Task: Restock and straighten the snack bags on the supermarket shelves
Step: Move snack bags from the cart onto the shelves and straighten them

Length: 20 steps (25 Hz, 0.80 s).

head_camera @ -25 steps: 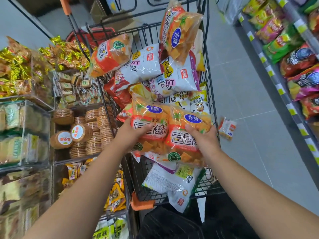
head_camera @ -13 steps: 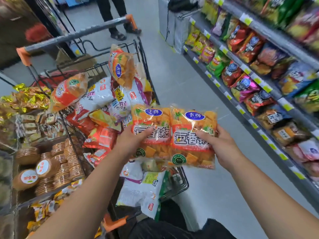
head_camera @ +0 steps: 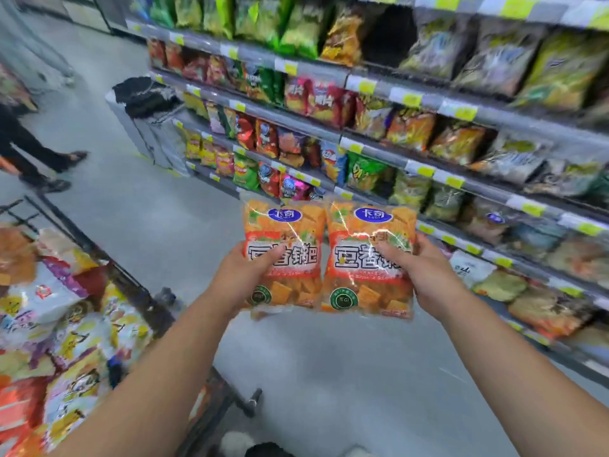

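Observation:
I hold two orange snack bags side by side in front of me, above the aisle floor. My left hand (head_camera: 245,275) grips the left orange bag (head_camera: 290,225) with the thumb across its front. My right hand (head_camera: 425,272) grips the right orange bag (head_camera: 369,291) the same way. Both bags are upright, labels facing me, edges touching. The snack shelves (head_camera: 372,150) rise behind and to the right, packed with bags in several rows. A dark gap (head_camera: 389,37) shows on the top row.
The shopping cart (head_camera: 141,291), heaped with snack bags, stands at my lower left. A person's legs (head_camera: 29,150) are at the far left. A grey bin with a dark cloth (head_camera: 145,103) stands at the shelf's far end. Grey floor lies between cart and shelves.
I lifted both orange bags out of the cart and turned right toward the shelves. The cart has slid to the left of the view; the bags now face the shelving.

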Each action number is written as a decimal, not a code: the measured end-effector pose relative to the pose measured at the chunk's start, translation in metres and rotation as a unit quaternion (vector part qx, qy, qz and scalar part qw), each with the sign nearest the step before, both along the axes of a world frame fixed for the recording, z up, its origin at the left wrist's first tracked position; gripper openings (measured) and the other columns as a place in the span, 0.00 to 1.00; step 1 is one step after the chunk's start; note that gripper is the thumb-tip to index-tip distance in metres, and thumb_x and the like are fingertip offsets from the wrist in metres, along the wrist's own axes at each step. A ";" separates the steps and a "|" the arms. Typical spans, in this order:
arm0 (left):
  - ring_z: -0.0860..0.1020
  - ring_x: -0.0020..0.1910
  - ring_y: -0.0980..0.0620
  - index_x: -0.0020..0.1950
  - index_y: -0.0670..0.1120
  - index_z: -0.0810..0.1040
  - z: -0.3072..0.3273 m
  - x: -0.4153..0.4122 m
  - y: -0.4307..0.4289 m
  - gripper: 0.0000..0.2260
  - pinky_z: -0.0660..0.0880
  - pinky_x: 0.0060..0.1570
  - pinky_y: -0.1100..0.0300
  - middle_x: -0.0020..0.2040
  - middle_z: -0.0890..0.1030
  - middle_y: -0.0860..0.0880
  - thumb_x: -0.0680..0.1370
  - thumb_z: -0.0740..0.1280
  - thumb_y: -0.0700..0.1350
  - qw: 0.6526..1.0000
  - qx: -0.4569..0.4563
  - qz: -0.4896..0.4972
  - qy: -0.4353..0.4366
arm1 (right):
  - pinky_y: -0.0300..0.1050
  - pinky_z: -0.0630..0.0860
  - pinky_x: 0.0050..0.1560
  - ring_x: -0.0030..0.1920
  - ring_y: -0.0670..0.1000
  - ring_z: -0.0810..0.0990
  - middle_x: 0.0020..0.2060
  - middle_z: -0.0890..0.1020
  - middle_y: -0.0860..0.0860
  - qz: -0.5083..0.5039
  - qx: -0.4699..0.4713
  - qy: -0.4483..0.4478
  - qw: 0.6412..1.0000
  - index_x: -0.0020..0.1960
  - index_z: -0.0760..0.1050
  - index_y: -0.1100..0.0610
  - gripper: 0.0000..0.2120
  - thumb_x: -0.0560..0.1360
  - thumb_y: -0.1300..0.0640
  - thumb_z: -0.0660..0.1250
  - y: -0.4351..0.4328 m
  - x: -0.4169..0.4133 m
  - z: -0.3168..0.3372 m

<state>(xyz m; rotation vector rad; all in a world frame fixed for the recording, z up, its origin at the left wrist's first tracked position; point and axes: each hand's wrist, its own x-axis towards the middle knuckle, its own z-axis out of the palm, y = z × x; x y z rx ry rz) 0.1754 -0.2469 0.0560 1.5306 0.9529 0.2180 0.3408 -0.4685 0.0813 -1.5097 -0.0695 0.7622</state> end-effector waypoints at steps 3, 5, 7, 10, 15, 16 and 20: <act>0.84 0.39 0.57 0.55 0.51 0.79 0.021 0.070 -0.045 0.15 0.76 0.38 0.63 0.46 0.86 0.53 0.72 0.73 0.57 0.997 0.003 -0.074 -0.027 | 0.65 0.79 0.51 0.48 0.58 0.85 0.50 0.85 0.54 -0.069 0.011 -0.008 0.998 0.58 0.75 0.52 0.21 0.68 0.57 0.76 -0.071 0.039 0.022; 0.84 0.40 0.57 0.54 0.52 0.80 0.034 0.111 -0.072 0.14 0.77 0.40 0.62 0.45 0.86 0.55 0.72 0.74 0.56 0.993 0.011 -0.109 -0.042 | 0.63 0.81 0.47 0.47 0.59 0.85 0.49 0.86 0.55 -0.120 0.020 -0.015 0.992 0.59 0.74 0.54 0.21 0.69 0.58 0.76 -0.114 0.059 0.037; 0.85 0.46 0.54 0.57 0.51 0.80 0.043 0.150 -0.093 0.17 0.80 0.51 0.54 0.48 0.86 0.54 0.71 0.75 0.56 0.986 0.009 -0.152 -0.062 | 0.56 0.82 0.39 0.44 0.57 0.86 0.48 0.86 0.55 -0.159 0.027 -0.031 0.986 0.62 0.73 0.55 0.25 0.67 0.57 0.76 -0.149 0.074 0.052; 0.84 0.49 0.51 0.58 0.53 0.79 0.060 0.206 -0.119 0.20 0.78 0.56 0.49 0.49 0.86 0.54 0.69 0.75 0.59 0.975 0.010 -0.208 -0.073 | 0.55 0.83 0.35 0.45 0.58 0.86 0.49 0.86 0.55 -0.205 0.032 -0.056 0.977 0.63 0.73 0.55 0.30 0.63 0.54 0.76 -0.187 0.097 0.072; 0.83 0.51 0.51 0.59 0.53 0.77 0.090 0.299 -0.149 0.25 0.76 0.56 0.50 0.51 0.84 0.55 0.67 0.74 0.63 0.953 0.028 -0.286 -0.090 | 0.56 0.83 0.34 0.46 0.59 0.86 0.50 0.85 0.55 -0.282 0.041 -0.084 0.955 0.62 0.73 0.55 0.29 0.64 0.54 0.76 -0.224 0.145 0.102; 0.81 0.53 0.51 0.60 0.54 0.76 0.096 0.315 -0.151 0.27 0.74 0.57 0.51 0.54 0.83 0.55 0.66 0.74 0.65 0.948 0.028 -0.303 -0.091 | 0.55 0.83 0.34 0.46 0.59 0.85 0.50 0.85 0.55 -0.290 0.039 -0.090 0.952 0.62 0.73 0.55 0.28 0.64 0.54 0.76 -0.228 0.155 0.107; 0.81 0.49 0.55 0.51 0.59 0.74 0.135 0.383 -0.166 0.18 0.75 0.48 0.57 0.51 0.82 0.57 0.66 0.73 0.63 0.923 0.016 -0.363 -0.129 | 0.61 0.82 0.38 0.46 0.60 0.85 0.48 0.86 0.56 -0.328 0.051 -0.112 0.937 0.61 0.73 0.55 0.25 0.65 0.56 0.75 -0.242 0.197 0.133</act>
